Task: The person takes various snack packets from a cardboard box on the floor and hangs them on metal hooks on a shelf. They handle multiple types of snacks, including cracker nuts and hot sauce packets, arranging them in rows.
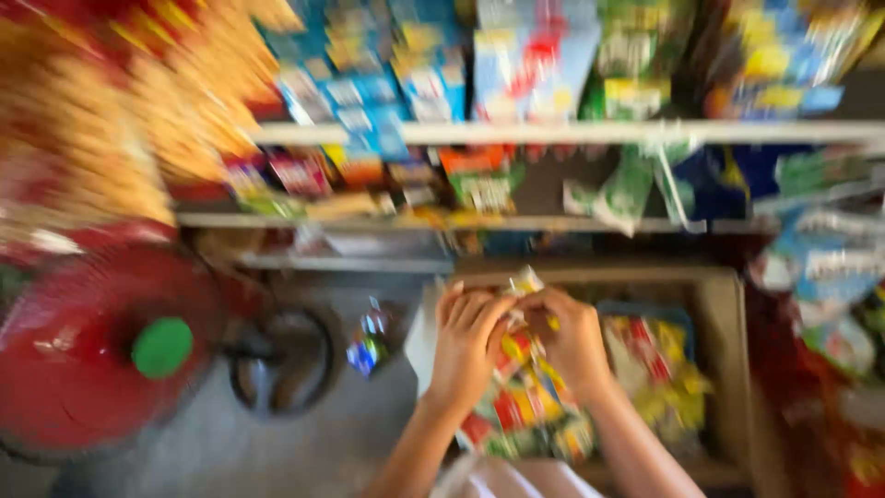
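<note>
The head view is motion-blurred. My left hand (pixel 466 346) and my right hand (pixel 573 337) meet over an open cardboard box (pixel 724 369), both pinching a small yellow snack packet (pixel 526 281) at its top. Below the hands hangs a strip or bundle of colourful snack packets (pixel 525 406) in red, yellow and green. More packets (pixel 659 364) lie inside the box to the right.
White wire shelves (pixel 553 134) packed with colourful snack bags run across the top. A red fan (pixel 101 350) with a green hub stands at the left on the grey floor, with a round black stand (pixel 281 360) beside it. Bagged goods (pixel 830 304) hang at the right.
</note>
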